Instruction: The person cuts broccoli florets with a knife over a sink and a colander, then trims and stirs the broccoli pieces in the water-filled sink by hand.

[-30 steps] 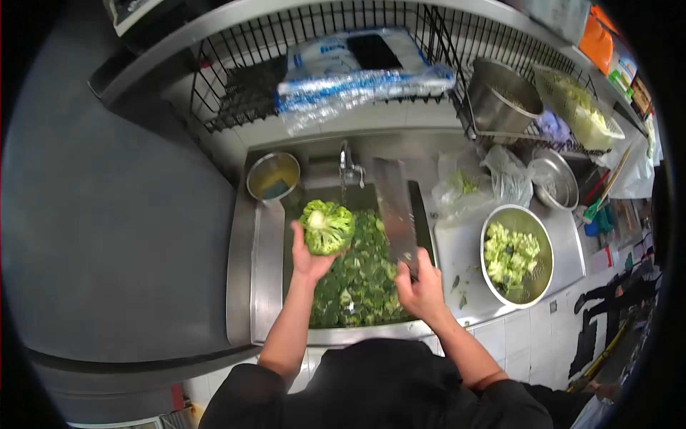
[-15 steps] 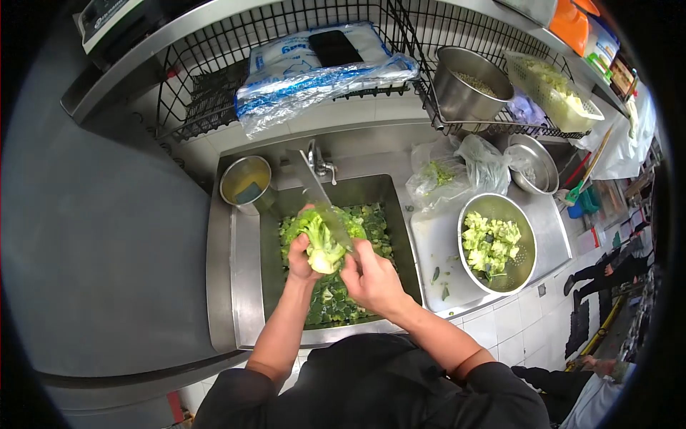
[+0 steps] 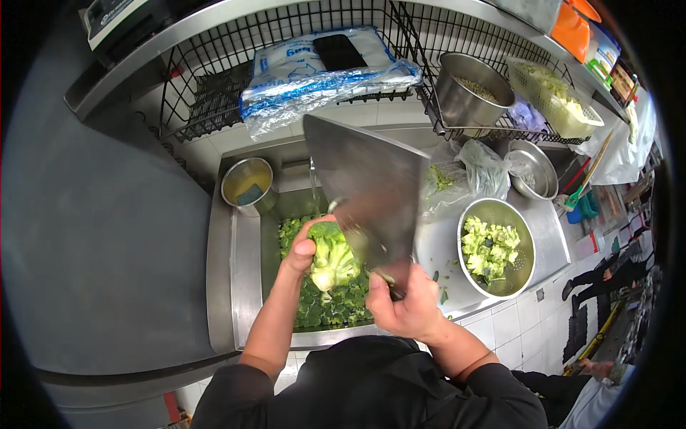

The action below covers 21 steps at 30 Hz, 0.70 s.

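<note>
While the left hand [image 3: 301,256] clasps a broccoli head [image 3: 334,263] above the sink [image 3: 247,286], the right hand [image 3: 409,304] is clamped on a cleaver [image 3: 368,179] handle.
Blade, beside the broccoli, obstructs the view of the sink's right rear; cut florets [image 3: 325,309] lie within the sink, a metal pot [image 3: 259,207] occupies its left rear corner, and a colander [image 3: 526,263] of pale pieces stands right of it.

Left hand [image 3: 301,249] cupped, right hand [image 3: 409,304] clenched.
</note>
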{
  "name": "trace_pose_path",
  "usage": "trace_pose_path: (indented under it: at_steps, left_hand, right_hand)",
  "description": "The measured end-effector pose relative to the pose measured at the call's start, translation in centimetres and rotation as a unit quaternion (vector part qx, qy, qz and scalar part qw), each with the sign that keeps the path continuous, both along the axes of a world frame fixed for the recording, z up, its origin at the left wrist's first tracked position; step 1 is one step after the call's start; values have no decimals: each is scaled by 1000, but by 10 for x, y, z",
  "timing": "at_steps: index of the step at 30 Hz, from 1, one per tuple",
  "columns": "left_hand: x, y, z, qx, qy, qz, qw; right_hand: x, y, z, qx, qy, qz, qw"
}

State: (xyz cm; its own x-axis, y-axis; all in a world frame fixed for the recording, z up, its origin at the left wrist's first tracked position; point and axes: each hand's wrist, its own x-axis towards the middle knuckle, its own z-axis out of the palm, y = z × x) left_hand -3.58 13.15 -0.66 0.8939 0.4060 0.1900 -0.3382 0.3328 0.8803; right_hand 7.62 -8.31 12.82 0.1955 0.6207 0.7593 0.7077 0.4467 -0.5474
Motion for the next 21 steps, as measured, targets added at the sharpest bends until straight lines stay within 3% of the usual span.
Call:
trace_pose_path:
  at_steps: [3, 4, 7, 9, 11, 15, 19, 21]
  left_hand:
    - [-1, 4, 11, 38, 18, -19, 999]
    - [1, 4, 14, 43, 18, -24, 999]
    - [2, -6, 40, 58, 52, -40, 996]
    - [4, 1, 31, 75, 40, -33, 996]
    - [-6, -2, 21, 29, 73, -9, 997]
    - [-2, -10, 32, 17, 39, 7, 999]
    - [1, -15, 33, 66, 65, 42, 995]
    - [3, -4, 23, 41, 16, 21, 999]
  right_hand:
    - [0, -3, 1, 18, 0, 3, 1000]
    - [-2, -3, 12, -38, -25, -3, 999]
    - [0, 17, -32, -217, -32, 5, 976]
    - [3, 17, -33, -214, -35, -14, 976]
    - [4, 8, -25, -170, 40, -78, 982]
    - [-5, -10, -8, -105, 45, -67, 991]
    - [-9, 19, -59, -222, 71, -29, 972]
    - [-5, 13, -56, -200, 85, -77, 973]
